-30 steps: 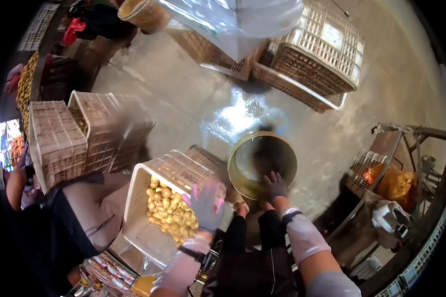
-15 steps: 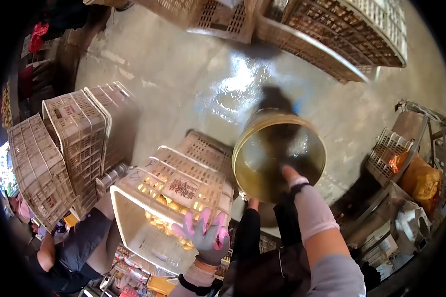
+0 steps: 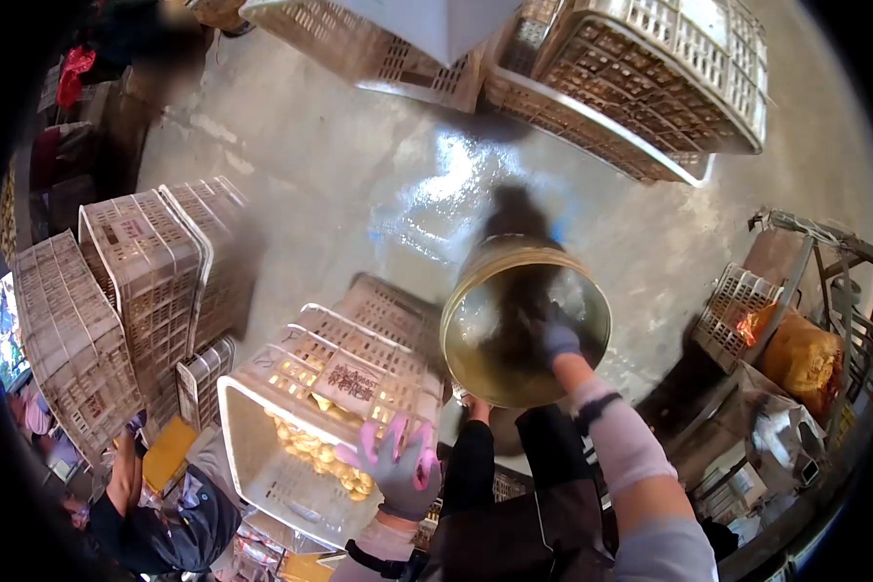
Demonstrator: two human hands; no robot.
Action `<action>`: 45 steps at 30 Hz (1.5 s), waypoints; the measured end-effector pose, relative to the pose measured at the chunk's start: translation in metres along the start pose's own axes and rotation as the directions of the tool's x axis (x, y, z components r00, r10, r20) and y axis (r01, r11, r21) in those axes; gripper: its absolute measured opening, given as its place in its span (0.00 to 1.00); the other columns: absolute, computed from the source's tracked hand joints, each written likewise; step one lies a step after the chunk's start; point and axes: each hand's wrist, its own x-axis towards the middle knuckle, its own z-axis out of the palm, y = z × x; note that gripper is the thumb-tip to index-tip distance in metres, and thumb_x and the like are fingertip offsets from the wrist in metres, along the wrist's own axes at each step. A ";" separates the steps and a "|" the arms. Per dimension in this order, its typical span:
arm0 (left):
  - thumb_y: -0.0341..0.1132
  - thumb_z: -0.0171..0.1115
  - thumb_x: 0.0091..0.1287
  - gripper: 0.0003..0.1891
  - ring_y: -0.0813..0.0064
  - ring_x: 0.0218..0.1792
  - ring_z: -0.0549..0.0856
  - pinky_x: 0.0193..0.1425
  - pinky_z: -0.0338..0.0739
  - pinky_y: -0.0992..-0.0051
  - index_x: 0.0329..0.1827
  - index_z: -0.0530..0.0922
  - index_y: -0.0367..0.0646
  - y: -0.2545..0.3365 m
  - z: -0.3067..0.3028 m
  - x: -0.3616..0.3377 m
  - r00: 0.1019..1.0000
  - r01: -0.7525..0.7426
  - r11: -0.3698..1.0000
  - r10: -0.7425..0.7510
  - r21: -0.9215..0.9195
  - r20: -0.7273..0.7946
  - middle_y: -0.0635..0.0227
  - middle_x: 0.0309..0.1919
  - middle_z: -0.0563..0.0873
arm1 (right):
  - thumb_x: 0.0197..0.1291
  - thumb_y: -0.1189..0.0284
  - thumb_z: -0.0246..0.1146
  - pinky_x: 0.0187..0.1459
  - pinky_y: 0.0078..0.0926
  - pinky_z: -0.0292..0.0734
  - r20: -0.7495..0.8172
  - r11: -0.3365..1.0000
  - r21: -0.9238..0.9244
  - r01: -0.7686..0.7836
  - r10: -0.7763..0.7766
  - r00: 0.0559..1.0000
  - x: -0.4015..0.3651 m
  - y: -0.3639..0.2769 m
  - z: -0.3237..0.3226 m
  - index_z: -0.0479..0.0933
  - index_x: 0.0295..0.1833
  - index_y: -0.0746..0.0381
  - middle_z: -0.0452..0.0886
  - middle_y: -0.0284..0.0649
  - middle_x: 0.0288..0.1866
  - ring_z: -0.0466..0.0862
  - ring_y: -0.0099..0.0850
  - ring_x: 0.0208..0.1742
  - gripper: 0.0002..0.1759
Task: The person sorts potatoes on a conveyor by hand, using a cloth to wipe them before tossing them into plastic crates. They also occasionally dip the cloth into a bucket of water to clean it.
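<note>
My right hand (image 3: 558, 339), in a greyish glove, reaches down inside a round yellowish bucket (image 3: 448, 335). Its fingers are lost in the dark interior, so their grip is hidden. The bucket's inner wall looks wet and shiny. On the near side of a white plastic crate (image 3: 306, 359), my left hand (image 3: 403, 470) lies at the rim in a grey glove with pink fingers. Those fingers are spread apart over the crate's edge. Inside that crate is a heap of small yellow pieces (image 3: 330, 461), whose kind I cannot make out. The crate tops a stack beside my legs.
Stacked crates (image 3: 150, 262) stand on the left, with a person (image 3: 179, 519) in dark clothing near them. Other crates (image 3: 650, 78) are at the far side. The concrete floor (image 3: 310, 165) has a wet patch. At right are a metal frame (image 3: 795, 281) and a yellow-orange sack (image 3: 800, 359).
My right hand has moved inside the bucket, its glove now showing against the dark interior. My left hand stays at the crate. The person at left has shifted, and the view has moved slightly.
</note>
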 end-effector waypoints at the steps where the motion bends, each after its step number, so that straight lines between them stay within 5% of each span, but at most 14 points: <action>1: 0.41 0.60 0.64 0.14 0.48 0.67 0.72 0.77 0.40 0.22 0.44 0.91 0.52 -0.001 0.004 -0.002 1.000 0.007 1.000 -0.007 0.008 0.012 0.69 0.50 0.85 | 0.79 0.61 0.52 0.73 0.46 0.76 0.151 0.997 0.039 -0.065 0.058 0.987 0.022 0.002 0.010 0.69 0.81 0.51 0.70 0.48 0.82 0.72 0.60 0.77 0.28; 4: 0.41 0.57 0.64 0.12 0.52 0.59 0.73 0.78 0.37 0.23 0.40 0.90 0.53 -0.006 0.014 -0.005 0.993 0.092 0.995 -0.088 -0.044 0.077 0.71 0.44 0.80 | 0.80 0.50 0.50 0.77 0.45 0.70 0.581 0.954 0.097 -0.283 0.177 0.794 0.081 -0.003 0.045 0.67 0.83 0.53 0.68 0.48 0.85 0.70 0.52 0.81 0.33; 7: 0.47 0.53 0.73 0.14 0.62 0.51 0.73 0.77 0.54 0.39 0.35 0.83 0.54 -0.002 0.006 -0.003 0.999 -0.035 0.989 0.030 0.143 0.031 0.74 0.45 0.77 | 0.80 0.48 0.49 0.79 0.42 0.68 0.568 0.777 0.360 -0.517 0.257 0.782 0.078 -0.002 0.149 0.65 0.85 0.56 0.69 0.47 0.84 0.69 0.44 0.83 0.36; 12: 0.52 0.55 0.72 0.17 0.62 0.59 0.74 0.73 0.50 0.29 0.36 0.87 0.54 -0.015 0.016 -0.028 0.958 0.228 0.968 -0.204 -0.102 0.202 0.73 0.47 0.80 | 0.77 0.54 0.55 0.71 0.44 0.77 0.603 0.958 0.247 -0.146 -0.034 0.797 0.055 -0.020 0.118 0.78 0.72 0.61 0.81 0.57 0.71 0.82 0.53 0.70 0.29; 14: 0.51 0.55 0.72 0.18 0.58 0.65 0.75 0.76 0.45 0.27 0.40 0.90 0.54 -0.006 0.009 -0.007 1.000 0.016 1.000 -0.016 0.015 -0.010 0.70 0.49 0.83 | 0.80 0.64 0.48 0.78 0.45 0.69 0.464 0.898 0.374 -0.232 0.035 0.885 -0.003 -0.034 0.035 0.67 0.82 0.59 0.70 0.51 0.83 0.73 0.46 0.80 0.30; 18: 0.45 0.57 0.68 0.17 0.44 0.70 0.70 0.78 0.30 0.21 0.45 0.93 0.53 -0.005 0.003 -0.006 1.000 0.005 1.000 -0.005 -0.023 0.018 0.64 0.56 0.85 | 0.75 0.72 0.52 0.78 0.46 0.68 0.170 0.851 0.438 -0.290 0.239 0.956 -0.092 -0.047 -0.072 0.65 0.82 0.59 0.71 0.52 0.81 0.73 0.49 0.79 0.31; 20: 0.43 0.57 0.68 0.16 0.44 0.71 0.70 0.77 0.32 0.21 0.45 0.93 0.52 -0.004 0.000 -0.006 1.000 -0.003 0.999 0.004 -0.034 0.026 0.63 0.56 0.85 | 0.71 0.74 0.57 0.78 0.45 0.69 -0.106 0.975 0.189 -0.113 0.135 0.985 -0.109 -0.051 -0.090 0.64 0.82 0.59 0.72 0.52 0.80 0.72 0.52 0.79 0.34; 22: 0.43 0.55 0.69 0.17 0.44 0.70 0.70 0.77 0.33 0.20 0.45 0.93 0.52 -0.005 0.005 -0.006 1.000 -0.005 1.000 0.005 0.005 0.016 0.64 0.54 0.84 | 0.66 0.72 0.62 0.78 0.43 0.70 -0.056 0.977 0.186 -0.103 0.115 0.992 -0.091 -0.055 -0.094 0.63 0.82 0.59 0.73 0.54 0.79 0.71 0.51 0.81 0.38; 24: 0.43 0.55 0.69 0.16 0.46 0.68 0.71 0.78 0.35 0.21 0.44 0.92 0.52 -0.003 0.005 -0.005 1.000 -0.006 1.000 0.006 0.012 0.021 0.65 0.53 0.83 | 0.70 0.70 0.62 0.80 0.41 0.67 0.051 0.989 -0.129 0.073 -0.067 0.996 -0.067 -0.040 -0.028 0.67 0.81 0.61 0.70 0.54 0.81 0.70 0.48 0.82 0.34; 32: 0.49 0.56 0.71 0.14 0.57 0.50 0.69 0.78 0.40 0.27 0.36 0.86 0.56 -0.008 0.016 -0.005 0.999 -0.034 0.990 0.036 0.133 -0.013 0.74 0.37 0.67 | 0.77 0.64 0.53 0.77 0.41 0.70 0.511 0.993 0.051 -0.103 0.063 0.857 0.034 -0.020 0.092 0.67 0.81 0.60 0.72 0.54 0.80 0.73 0.52 0.78 0.30; 35: 0.50 0.56 0.72 0.15 0.54 0.58 0.71 0.78 0.40 0.27 0.41 0.89 0.57 -0.009 0.007 -0.011 0.991 0.026 0.997 -0.035 0.072 0.126 0.75 0.46 0.77 | 0.80 0.62 0.50 0.76 0.41 0.71 0.562 0.980 0.144 -0.134 0.030 0.826 0.043 -0.022 0.101 0.67 0.81 0.60 0.73 0.55 0.79 0.74 0.54 0.76 0.30; 39: 0.51 0.60 0.71 0.15 0.51 0.73 0.68 0.79 0.39 0.27 0.49 0.91 0.58 -0.016 0.009 -0.016 0.999 -0.054 0.998 0.054 0.020 -0.009 0.68 0.62 0.82 | 0.84 0.59 0.44 0.75 0.42 0.72 0.546 0.949 0.284 -0.139 -0.041 0.837 0.004 -0.046 0.006 0.67 0.81 0.60 0.75 0.55 0.78 0.76 0.56 0.74 0.29; 43: 0.48 0.63 0.71 0.20 0.41 0.77 0.65 0.80 0.41 0.24 0.64 0.87 0.59 -0.013 0.002 -0.023 0.998 -0.063 0.995 0.065 0.080 -0.026 0.61 0.72 0.77 | 0.84 0.58 0.42 0.73 0.44 0.75 0.311 0.771 0.547 -0.326 0.174 0.934 -0.104 -0.063 -0.083 0.68 0.81 0.60 0.74 0.56 0.78 0.76 0.59 0.73 0.29; 45: 0.49 0.64 0.70 0.25 0.39 0.79 0.63 0.80 0.41 0.24 0.70 0.83 0.58 0.002 -0.015 -0.015 1.000 -0.011 0.998 0.010 0.058 0.030 0.58 0.75 0.74 | 0.82 0.58 0.48 0.71 0.44 0.76 0.172 0.791 0.588 -0.172 0.085 0.981 -0.165 -0.069 -0.140 0.70 0.79 0.60 0.78 0.54 0.74 0.79 0.57 0.72 0.28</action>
